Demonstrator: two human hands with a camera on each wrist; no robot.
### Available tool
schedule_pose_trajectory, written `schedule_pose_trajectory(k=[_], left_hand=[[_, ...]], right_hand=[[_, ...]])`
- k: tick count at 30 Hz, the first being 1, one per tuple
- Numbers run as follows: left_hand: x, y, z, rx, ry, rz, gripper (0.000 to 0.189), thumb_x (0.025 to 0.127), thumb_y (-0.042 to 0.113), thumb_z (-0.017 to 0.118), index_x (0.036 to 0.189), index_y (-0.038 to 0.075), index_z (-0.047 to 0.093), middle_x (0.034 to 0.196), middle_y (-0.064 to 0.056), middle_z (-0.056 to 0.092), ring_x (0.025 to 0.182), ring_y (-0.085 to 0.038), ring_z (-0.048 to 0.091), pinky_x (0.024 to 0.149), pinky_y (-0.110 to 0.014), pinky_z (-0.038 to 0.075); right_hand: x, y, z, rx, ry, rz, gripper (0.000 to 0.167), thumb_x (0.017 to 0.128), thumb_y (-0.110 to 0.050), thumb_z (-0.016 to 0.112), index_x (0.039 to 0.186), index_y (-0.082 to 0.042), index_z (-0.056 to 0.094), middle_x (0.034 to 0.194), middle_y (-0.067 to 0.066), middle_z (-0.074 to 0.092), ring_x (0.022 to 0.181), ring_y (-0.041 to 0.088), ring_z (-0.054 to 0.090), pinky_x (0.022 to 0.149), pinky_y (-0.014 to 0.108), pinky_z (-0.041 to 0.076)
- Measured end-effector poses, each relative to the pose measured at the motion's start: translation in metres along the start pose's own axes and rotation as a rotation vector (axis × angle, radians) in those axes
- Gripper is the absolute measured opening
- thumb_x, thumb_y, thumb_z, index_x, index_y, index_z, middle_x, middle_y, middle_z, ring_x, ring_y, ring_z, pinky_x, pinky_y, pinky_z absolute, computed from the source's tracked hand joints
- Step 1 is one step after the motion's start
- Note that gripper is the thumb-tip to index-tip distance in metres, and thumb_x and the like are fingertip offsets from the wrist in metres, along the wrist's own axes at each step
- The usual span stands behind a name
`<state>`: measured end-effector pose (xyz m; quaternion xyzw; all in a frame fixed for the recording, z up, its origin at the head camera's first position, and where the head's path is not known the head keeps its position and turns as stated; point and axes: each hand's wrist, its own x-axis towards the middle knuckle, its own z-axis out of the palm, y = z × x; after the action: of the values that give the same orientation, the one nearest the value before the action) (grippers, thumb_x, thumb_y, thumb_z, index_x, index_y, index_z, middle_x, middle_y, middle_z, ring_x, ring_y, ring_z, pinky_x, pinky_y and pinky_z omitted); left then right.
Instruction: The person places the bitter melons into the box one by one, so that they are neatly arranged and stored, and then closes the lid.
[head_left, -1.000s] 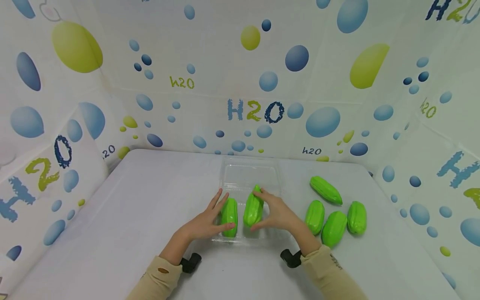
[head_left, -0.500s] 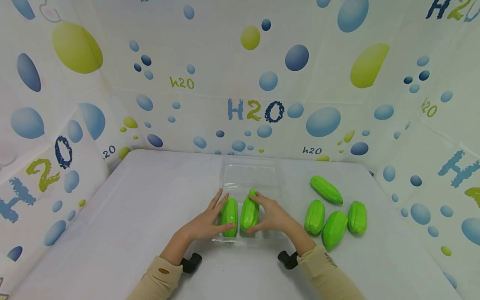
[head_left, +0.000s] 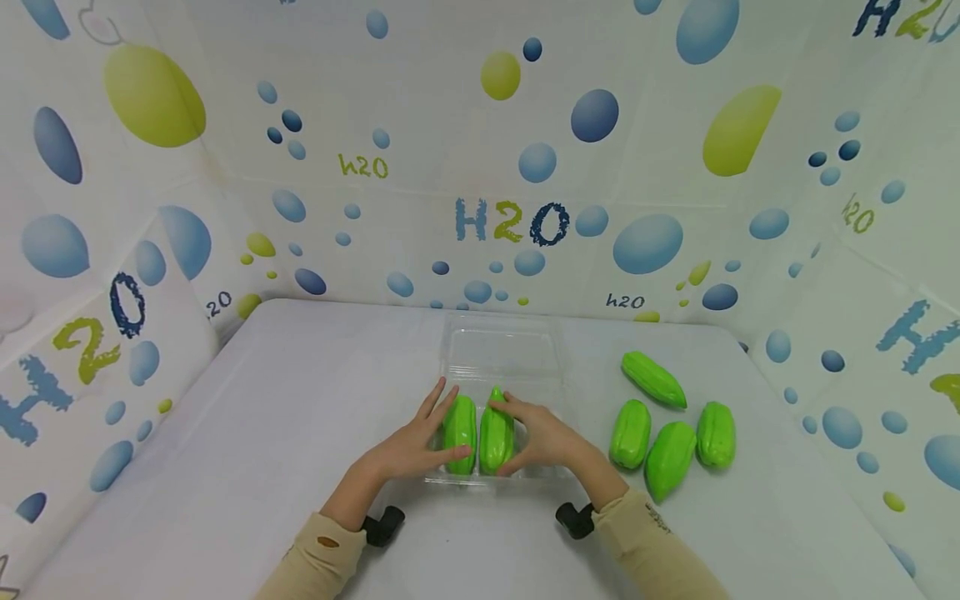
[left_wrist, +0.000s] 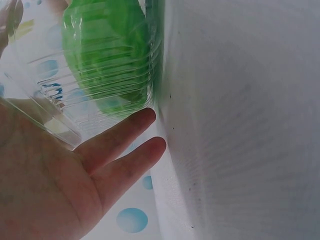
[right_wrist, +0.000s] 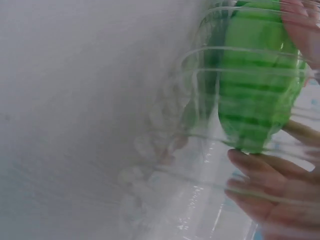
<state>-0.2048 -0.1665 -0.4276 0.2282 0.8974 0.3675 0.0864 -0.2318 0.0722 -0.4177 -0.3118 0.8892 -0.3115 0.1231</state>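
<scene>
A clear plastic clamshell box (head_left: pixel 543 473) lies with its lid raised back in the head view. Two glossy green ridged fruits, perhaps imitation starfruit, lie side by side in its base. My left hand (head_left: pixel 412 446) stands at the box's left wall, its thumb over the left fruit (head_left: pixel 460 425). In the left wrist view, straight fingers (left_wrist: pixel 125 127) lie against the outer wall. My right hand (head_left: pixel 546 435) grips the right fruit (head_left: pixel 496 437) between thumb and fingers, its tip pointing away. Through the plastic, the right wrist view shows that green fruit (right_wrist: pixel 257 90) with fingertips at its end.
Several more green fruits (head_left: pixel 670 458) lie loose on the white table (head_left: pixel 315 400) to the right of the box. The transparent lid (head_left: pixel 501 346) leans toward the back. A printed curtain (head_left: pixel 420 108) encloses the table behind and at both sides.
My right hand has brought its green fruit leftward and down into the box beside the other one, turning it straighter. The left hand has stayed in place.
</scene>
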Motion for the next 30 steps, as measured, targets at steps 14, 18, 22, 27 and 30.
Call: schedule_pose_trajectory(k=[14, 18, 22, 27, 30], left_hand=[[0.0000, -0.0009, -0.0004, -0.008, -0.001, 0.005, 0.092, 0.084, 0.048, 0.060, 0.148, 0.018, 0.002, 0.152, -0.010, -0.010, 0.132, -0.041, 0.021, 0.095, -0.058, 0.033], [-0.0001, -0.0011, -0.0001, -0.006, -0.003, 0.007, 0.091, 0.085, 0.048, 0.060, 0.148, 0.018, 0.001, 0.152, -0.010, -0.011, 0.132, -0.041, 0.021, 0.095, -0.058, 0.032], [-0.0003, -0.0008, -0.0001, 0.000, 0.001, 0.006, 0.091, 0.085, 0.049, 0.059, 0.148, 0.020, 0.000, 0.152, -0.009, -0.011, 0.132, -0.042, 0.022, 0.094, -0.058, 0.033], [-0.0003, -0.0010, 0.0000, 0.008, 0.002, 0.009, 0.091, 0.085, 0.049, 0.059, 0.148, 0.020, 0.000, 0.152, -0.009, -0.010, 0.131, -0.042, 0.022, 0.094, -0.059, 0.033], [-0.0004, -0.0013, 0.0003, 0.010, 0.004, 0.007, 0.090, 0.085, 0.049, 0.059, 0.148, 0.020, 0.000, 0.152, -0.009, -0.010, 0.131, -0.042, 0.023, 0.094, -0.059, 0.033]], right_hand=[[0.0033, 0.0073, 0.0029, 0.009, -0.032, -0.029, 0.097, 0.062, -0.032, 0.084, 0.142, -0.009, 0.034, 0.148, 0.017, 0.021, 0.134, 0.033, 0.022, 0.102, 0.051, 0.027], [0.0027, 0.0099, 0.0026, 0.036, -0.038, -0.042, 0.098, 0.062, -0.034, 0.084, 0.142, -0.009, 0.033, 0.148, 0.017, 0.020, 0.134, 0.032, 0.023, 0.102, 0.050, 0.027], [0.0019, 0.0098, 0.0014, 0.062, -0.041, -0.053, 0.098, 0.063, -0.034, 0.084, 0.142, -0.008, 0.033, 0.148, 0.019, 0.020, 0.134, 0.032, 0.024, 0.102, 0.049, 0.028], [0.0005, 0.0076, -0.0002, 0.063, -0.039, -0.058, 0.098, 0.062, -0.035, 0.084, 0.142, -0.007, 0.033, 0.148, 0.019, 0.019, 0.134, 0.032, 0.024, 0.102, 0.049, 0.028], [0.0002, 0.0069, -0.0009, 0.053, -0.033, -0.055, 0.099, 0.062, -0.038, 0.083, 0.142, -0.009, 0.033, 0.149, 0.018, 0.019, 0.133, 0.031, 0.025, 0.102, 0.049, 0.027]])
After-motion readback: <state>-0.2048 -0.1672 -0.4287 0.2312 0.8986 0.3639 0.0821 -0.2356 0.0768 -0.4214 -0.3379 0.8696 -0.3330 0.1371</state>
